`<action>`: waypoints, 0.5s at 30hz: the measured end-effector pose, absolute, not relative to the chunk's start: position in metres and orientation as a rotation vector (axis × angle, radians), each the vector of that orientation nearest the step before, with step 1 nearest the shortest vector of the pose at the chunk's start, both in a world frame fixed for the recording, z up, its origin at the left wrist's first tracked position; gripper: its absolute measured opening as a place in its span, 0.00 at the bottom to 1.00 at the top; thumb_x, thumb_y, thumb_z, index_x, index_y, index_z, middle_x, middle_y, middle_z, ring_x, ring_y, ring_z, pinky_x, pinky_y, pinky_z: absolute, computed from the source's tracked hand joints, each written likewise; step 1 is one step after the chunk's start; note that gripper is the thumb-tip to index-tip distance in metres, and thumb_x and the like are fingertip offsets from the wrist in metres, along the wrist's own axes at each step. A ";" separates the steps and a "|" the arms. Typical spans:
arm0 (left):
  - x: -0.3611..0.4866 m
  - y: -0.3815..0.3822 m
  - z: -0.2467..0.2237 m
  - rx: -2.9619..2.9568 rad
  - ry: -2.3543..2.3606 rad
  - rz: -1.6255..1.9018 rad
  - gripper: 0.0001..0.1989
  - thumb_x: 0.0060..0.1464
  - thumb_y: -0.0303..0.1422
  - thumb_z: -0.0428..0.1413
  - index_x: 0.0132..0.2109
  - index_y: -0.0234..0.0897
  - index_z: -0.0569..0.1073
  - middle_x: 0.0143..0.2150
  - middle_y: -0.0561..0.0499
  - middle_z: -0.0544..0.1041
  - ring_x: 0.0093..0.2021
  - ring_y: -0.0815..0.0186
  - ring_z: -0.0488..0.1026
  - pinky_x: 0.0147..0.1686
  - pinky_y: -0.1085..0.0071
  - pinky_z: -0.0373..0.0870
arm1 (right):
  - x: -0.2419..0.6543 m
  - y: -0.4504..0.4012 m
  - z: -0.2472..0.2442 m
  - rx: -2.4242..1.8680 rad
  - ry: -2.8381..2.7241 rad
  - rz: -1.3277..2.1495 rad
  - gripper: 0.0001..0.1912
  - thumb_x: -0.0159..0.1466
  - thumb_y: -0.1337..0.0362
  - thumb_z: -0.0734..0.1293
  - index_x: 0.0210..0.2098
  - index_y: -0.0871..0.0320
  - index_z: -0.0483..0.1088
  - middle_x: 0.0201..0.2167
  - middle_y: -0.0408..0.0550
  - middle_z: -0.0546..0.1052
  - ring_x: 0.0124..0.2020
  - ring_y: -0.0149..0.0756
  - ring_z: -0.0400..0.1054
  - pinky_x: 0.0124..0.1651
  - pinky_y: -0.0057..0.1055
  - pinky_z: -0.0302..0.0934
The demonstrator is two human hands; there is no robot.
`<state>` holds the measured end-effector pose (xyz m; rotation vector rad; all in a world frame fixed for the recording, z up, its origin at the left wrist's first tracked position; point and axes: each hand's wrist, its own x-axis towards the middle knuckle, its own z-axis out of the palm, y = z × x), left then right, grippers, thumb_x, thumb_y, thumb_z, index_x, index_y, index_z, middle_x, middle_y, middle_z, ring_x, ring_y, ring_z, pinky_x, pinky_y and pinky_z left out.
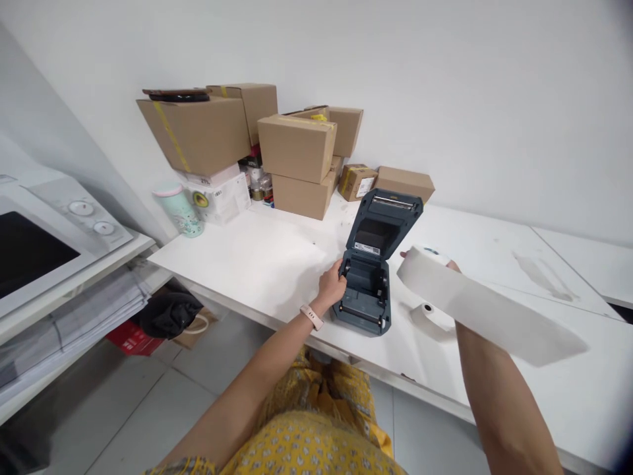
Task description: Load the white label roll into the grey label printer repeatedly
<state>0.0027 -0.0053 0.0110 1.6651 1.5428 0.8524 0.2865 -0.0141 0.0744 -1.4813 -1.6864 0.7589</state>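
Observation:
A dark grey label printer [363, 290] stands on the white table with its lid raised, showing its roll bay and rollers. My left hand [331, 285] grips the printer's left side, fingers curled over the edge. To the right of the printer, my right hand [453, 266] holds up a white label roll [425, 264]. A long strip of its paper hangs off toward the lower right and hides most of that hand. Below it, a smaller white paper roll [429, 322] lies on the table beside the printer.
Cardboard boxes [295, 148] are stacked along the wall at the back of the table [247, 257]. A mint-green tumbler [180, 210] stands at the table's left end. Farther left, a white microwave [54, 231] sits on a shelf with folded cloth-like material [74, 330] beneath.

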 end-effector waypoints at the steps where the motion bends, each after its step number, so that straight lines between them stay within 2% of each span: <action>1: 0.003 -0.006 0.012 1.662 1.545 0.850 0.32 0.55 0.25 0.49 0.67 0.46 0.63 0.62 0.52 0.73 0.60 0.57 0.71 0.62 0.59 0.64 | 0.273 -0.014 0.082 -1.459 -1.711 0.771 0.39 0.49 0.48 0.70 0.58 0.54 0.64 0.53 0.54 0.76 0.51 0.55 0.71 0.49 0.44 0.68; 4: 0.002 -0.006 0.013 1.660 1.534 0.853 0.33 0.55 0.24 0.49 0.67 0.46 0.63 0.62 0.52 0.74 0.60 0.57 0.71 0.61 0.59 0.65 | 0.227 -0.008 0.100 -1.464 -1.934 0.784 0.35 0.50 0.51 0.72 0.55 0.52 0.65 0.50 0.51 0.77 0.51 0.51 0.71 0.52 0.41 0.66; 7: 0.002 -0.006 0.011 1.673 1.518 0.868 0.33 0.55 0.25 0.49 0.67 0.46 0.63 0.63 0.52 0.72 0.61 0.56 0.70 0.62 0.59 0.64 | 0.191 0.004 0.106 -1.598 -2.268 0.737 0.34 0.48 0.53 0.74 0.52 0.52 0.65 0.47 0.49 0.78 0.46 0.48 0.72 0.48 0.39 0.66; 15: 0.003 -0.006 0.010 1.652 1.548 0.860 0.32 0.55 0.25 0.49 0.67 0.45 0.62 0.62 0.51 0.73 0.61 0.56 0.70 0.62 0.60 0.64 | 0.170 0.032 0.080 -1.712 -2.633 0.579 0.34 0.48 0.53 0.75 0.52 0.53 0.67 0.49 0.51 0.77 0.48 0.50 0.72 0.45 0.36 0.65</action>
